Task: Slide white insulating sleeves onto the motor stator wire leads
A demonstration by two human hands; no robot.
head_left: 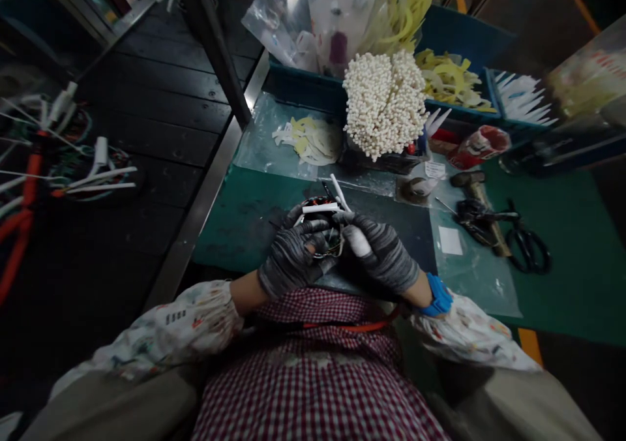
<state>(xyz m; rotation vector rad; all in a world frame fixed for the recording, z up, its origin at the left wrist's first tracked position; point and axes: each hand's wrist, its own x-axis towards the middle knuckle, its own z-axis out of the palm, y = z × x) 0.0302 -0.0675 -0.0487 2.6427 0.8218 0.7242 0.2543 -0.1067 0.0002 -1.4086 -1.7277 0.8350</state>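
A small dark wound coil part [323,222] with white sleeves sticking out of it sits at the near edge of the green bench [577,245], held between both gloved hands just above the person's checked apron. The left hand [293,258] curls its fingers closed around the part's left side, thumb over the top; the right hand [379,252] grips its right side, its taped finger bent against it. One white sleeve [320,208] lies across the top of the part, another [339,193] juts up and away. Beyond the hands stands a thick bunch of white-tipped sticks [386,102], with yellow strips [450,76] in a blue tray [460,36] behind it. To the right lie black scissors [525,245] and a hammer [476,196]
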